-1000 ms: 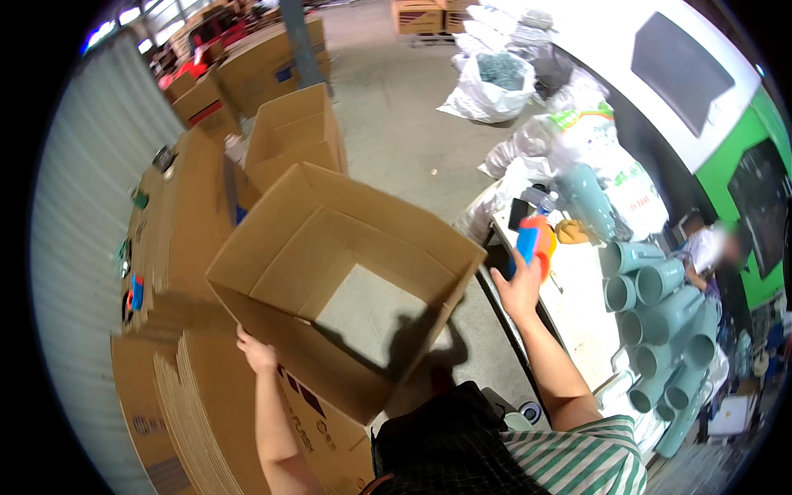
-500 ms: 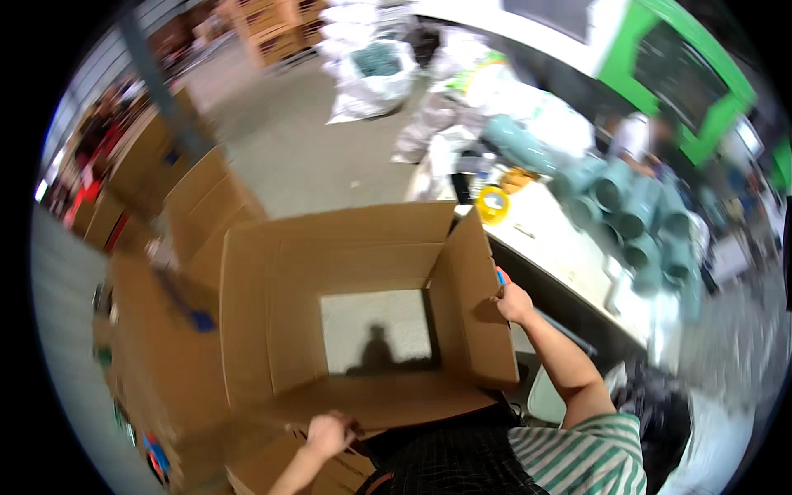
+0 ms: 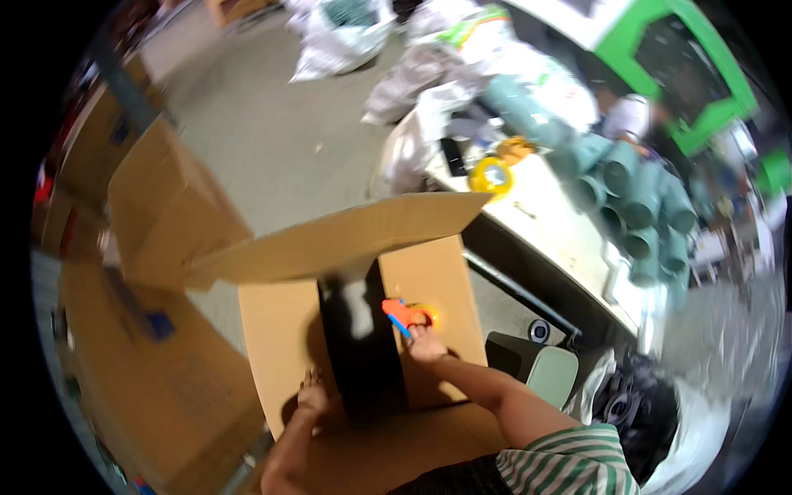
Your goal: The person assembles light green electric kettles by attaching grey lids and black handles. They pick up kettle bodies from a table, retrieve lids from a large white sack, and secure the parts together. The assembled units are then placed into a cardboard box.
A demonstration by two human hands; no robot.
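A large brown cardboard box [image 3: 280, 338] lies in front of me with its flaps folded inward and a dark gap down the middle. One long flap [image 3: 330, 239] sticks up at the far side. My right hand [image 3: 425, 342] grips an orange and blue tape dispenser [image 3: 404, 313] with a yellow roll, pressed on the right flap beside the gap. My left hand [image 3: 312, 400] lies flat on the left flap near the box's front edge, fingers spread.
A white table [image 3: 561, 223] at the right carries a yellow tape roll [image 3: 490, 175] and several grey-green pipe fittings [image 3: 635, 206]. White sacks [image 3: 412, 99] lie on the concrete floor beyond. Flat and open cartons [image 3: 157, 214] stand to the left. A small stool [image 3: 551, 373] sits by my right arm.
The box was open with its bottom showing; now its flaps are folded shut. My right hand has brought the tape dispenser onto the right flap, and my left hand presses the left flap.
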